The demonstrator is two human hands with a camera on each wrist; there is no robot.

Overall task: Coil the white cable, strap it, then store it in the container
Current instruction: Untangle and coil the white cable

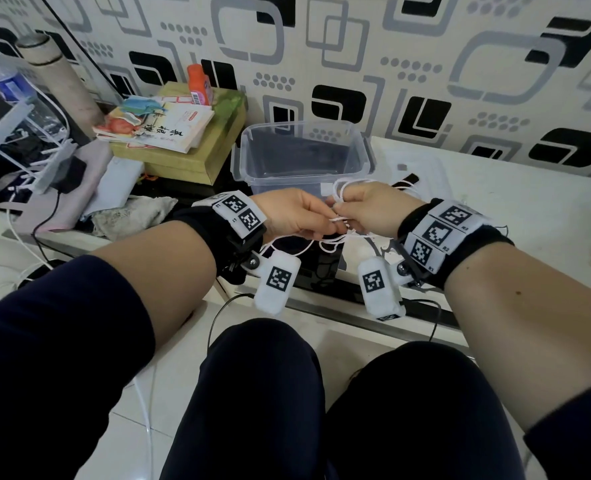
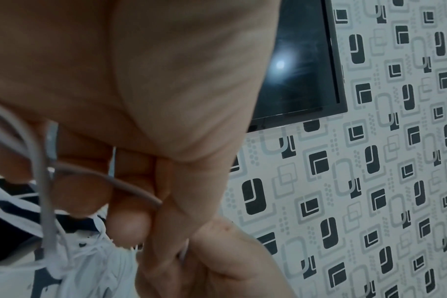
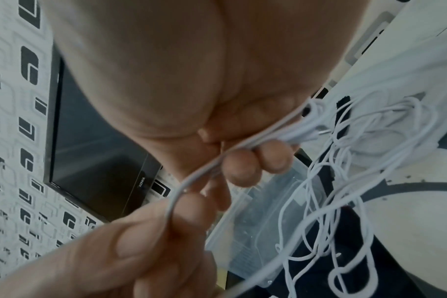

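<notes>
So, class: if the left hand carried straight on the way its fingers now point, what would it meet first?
The left hand points right, so it would probably meet the right hand first, both already pinching the white cable. Their fingertips look nearly touching; depth is unclear.

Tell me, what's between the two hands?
A short stretch of the white cable runs from the left hand to the right hand. The right wrist view shows it best, pinched at both ends.

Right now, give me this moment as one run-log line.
stage: coiling | left hand: pinches white cable | right hand: holds loops | container: open
</notes>
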